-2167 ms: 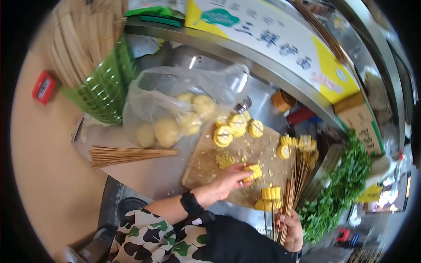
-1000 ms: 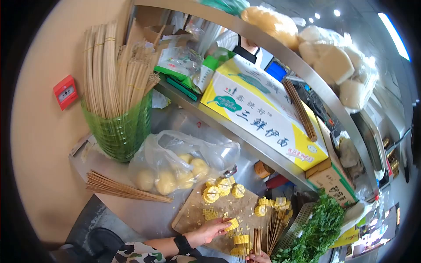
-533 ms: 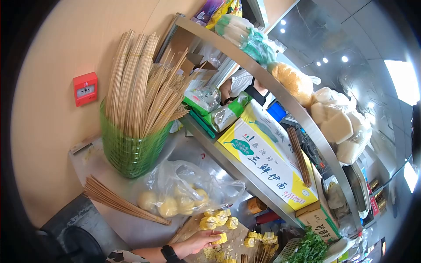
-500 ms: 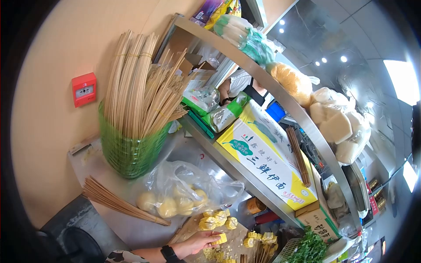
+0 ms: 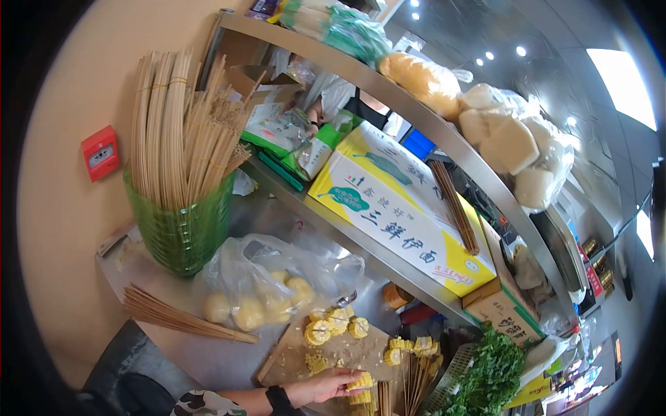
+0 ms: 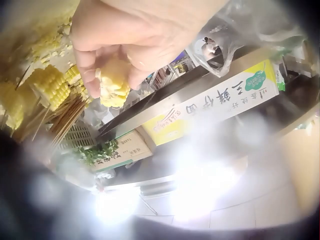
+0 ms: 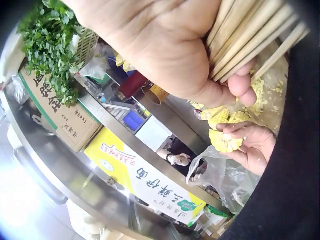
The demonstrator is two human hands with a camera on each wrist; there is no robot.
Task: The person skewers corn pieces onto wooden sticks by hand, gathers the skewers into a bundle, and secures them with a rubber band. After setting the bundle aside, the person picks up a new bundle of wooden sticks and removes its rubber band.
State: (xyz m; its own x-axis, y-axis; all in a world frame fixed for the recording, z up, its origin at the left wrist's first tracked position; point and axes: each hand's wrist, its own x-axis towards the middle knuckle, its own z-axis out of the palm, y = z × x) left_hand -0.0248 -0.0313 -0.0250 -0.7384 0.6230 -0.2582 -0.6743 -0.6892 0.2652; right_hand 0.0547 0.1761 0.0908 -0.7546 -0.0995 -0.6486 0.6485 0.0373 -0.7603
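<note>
Metal tabletop (image 5: 163, 355) lower L of head view; tan wall (image 5: 76, 229) far L. L hand (image 5: 326, 386), bottom ctr, pinching corn-cob piece (image 5: 360, 380) btwn thumb & fingers, over wooden cutting board (image 5: 283, 355). R hand (image 7: 155, 45), top ctr of R wrist view, fingers curled round bundle of thin wooden skewers (image 7: 252, 37). More cob pieces (image 5: 318, 333) nr board's upper edge, loose kernels (image 5: 316, 362) below them. Clear plastic bag (image 5: 329, 270) w/ round pale-yellow items (image 5: 250, 315), just above-L of board. Green basket (image 5: 184, 239) of bundled sticks (image 5: 163, 139), mid L. White/yellow noodle carton (image 5: 392, 215) on metal shelf (image 5: 368, 253), ctr R.
</note>
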